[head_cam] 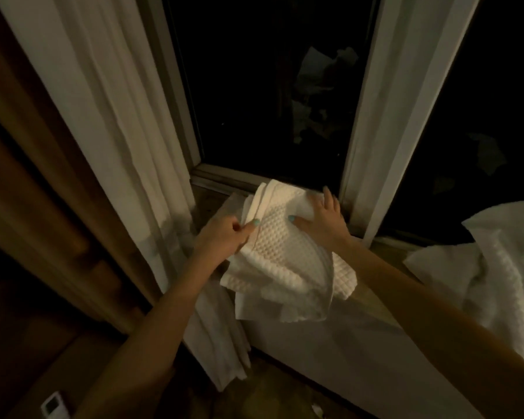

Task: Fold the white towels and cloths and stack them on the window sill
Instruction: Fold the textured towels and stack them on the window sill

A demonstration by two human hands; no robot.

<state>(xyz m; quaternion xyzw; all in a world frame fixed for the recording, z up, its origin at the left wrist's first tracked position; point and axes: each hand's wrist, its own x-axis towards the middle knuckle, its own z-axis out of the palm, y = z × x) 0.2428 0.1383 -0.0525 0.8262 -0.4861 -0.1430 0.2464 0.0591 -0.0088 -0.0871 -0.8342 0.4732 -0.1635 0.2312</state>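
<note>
This looks like a room in a home or guest lodging, seen in dim warm light. A long white curtain point(103, 116) hangs beside a white-framed window point(270, 86) whose glass is black with night. Dark wood panelling point(28, 176) lines the wall to the left. A folded waffle-weave towel point(285, 252) lies on the window sill point(211, 207), a heap of white towels point(496, 273) sits to its right, and a small white remote point(53, 405) lies at lower left.

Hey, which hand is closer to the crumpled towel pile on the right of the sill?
Right. The right hand presses flat on the folded towel, the pile lying to its right; the left hand pinches that towel's left edge, farther away.
</note>
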